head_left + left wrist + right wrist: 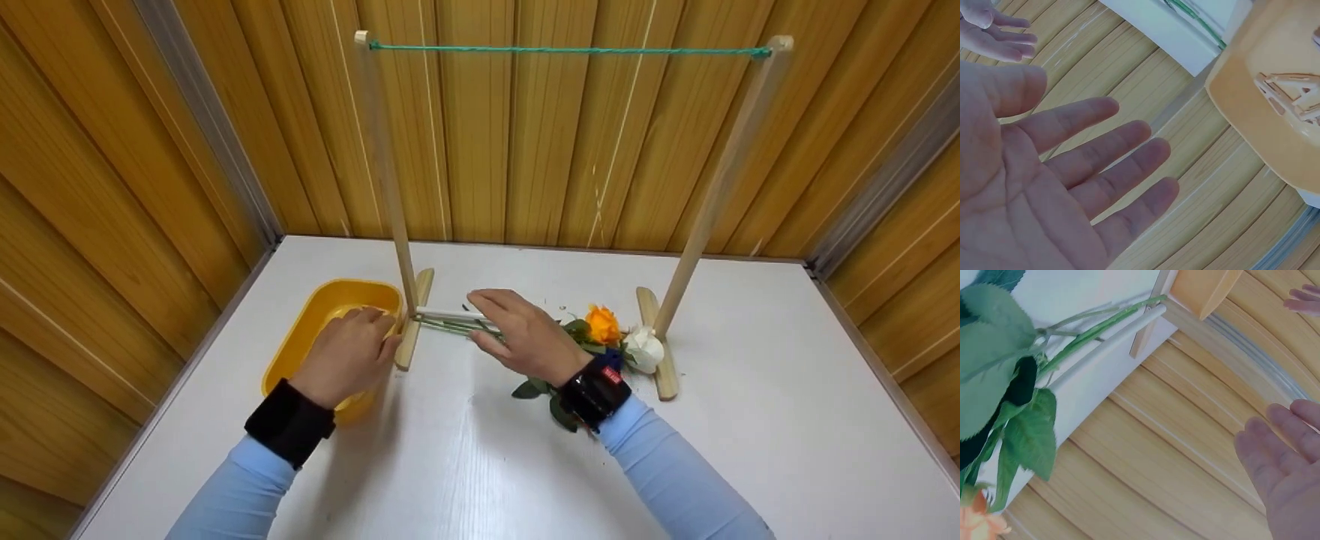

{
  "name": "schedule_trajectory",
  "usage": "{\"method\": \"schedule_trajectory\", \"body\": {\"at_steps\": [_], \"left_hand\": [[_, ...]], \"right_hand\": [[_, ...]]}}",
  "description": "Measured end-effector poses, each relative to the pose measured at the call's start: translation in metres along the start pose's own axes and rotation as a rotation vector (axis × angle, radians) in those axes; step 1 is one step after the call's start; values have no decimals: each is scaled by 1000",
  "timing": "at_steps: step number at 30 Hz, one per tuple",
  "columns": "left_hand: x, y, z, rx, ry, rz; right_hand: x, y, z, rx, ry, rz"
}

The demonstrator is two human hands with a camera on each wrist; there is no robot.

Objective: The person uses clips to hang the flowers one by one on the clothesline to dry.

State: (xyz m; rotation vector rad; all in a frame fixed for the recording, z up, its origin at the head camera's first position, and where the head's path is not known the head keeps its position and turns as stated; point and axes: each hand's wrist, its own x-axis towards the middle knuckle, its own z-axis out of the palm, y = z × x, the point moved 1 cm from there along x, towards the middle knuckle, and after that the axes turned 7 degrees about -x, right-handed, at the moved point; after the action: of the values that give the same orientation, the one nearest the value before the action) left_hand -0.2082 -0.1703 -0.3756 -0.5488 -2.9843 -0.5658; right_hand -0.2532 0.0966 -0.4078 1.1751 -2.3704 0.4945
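Note:
My left hand (349, 352) is over the yellow basin (287, 349), its fingers loosely extended and nothing held in the left wrist view. Inside the basin lie pale pieces that look like clothespins (1292, 93). Above the flower stems (446, 326) hovers my right hand (529, 334), fingers relaxed and palm bare. An orange rose (602, 325), a white flower (643, 350) and a dark blue flower (612, 358) lie together at the right, partly covered by the right wrist. Their green leaves (1030, 433) fill the left of the right wrist view.
A wooden stand has a left post (390, 180) and a right post (712, 195), with a green cord (562, 50) tied between their tops. A white rod (1106, 349) runs low beside the stems. Wood-patterned panels (480, 150) enclose the white table (465, 465).

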Motion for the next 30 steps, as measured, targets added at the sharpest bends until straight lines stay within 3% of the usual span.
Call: {"method": "schedule_trajectory", "body": {"at_steps": [8,15,25,30], "left_hand": [[4,-11,0,69,-29,15],[7,-24,7,80,-113,-33],[7,-47,26,111,-203,-125],[7,-54,34,135,-238,-138]], "right_hand": [[12,-8,18,45,-5,8],[19,-15,35,133,-27,84],[29,-33,62,218,9,69],[34,-39,72,256,1,82]]}}
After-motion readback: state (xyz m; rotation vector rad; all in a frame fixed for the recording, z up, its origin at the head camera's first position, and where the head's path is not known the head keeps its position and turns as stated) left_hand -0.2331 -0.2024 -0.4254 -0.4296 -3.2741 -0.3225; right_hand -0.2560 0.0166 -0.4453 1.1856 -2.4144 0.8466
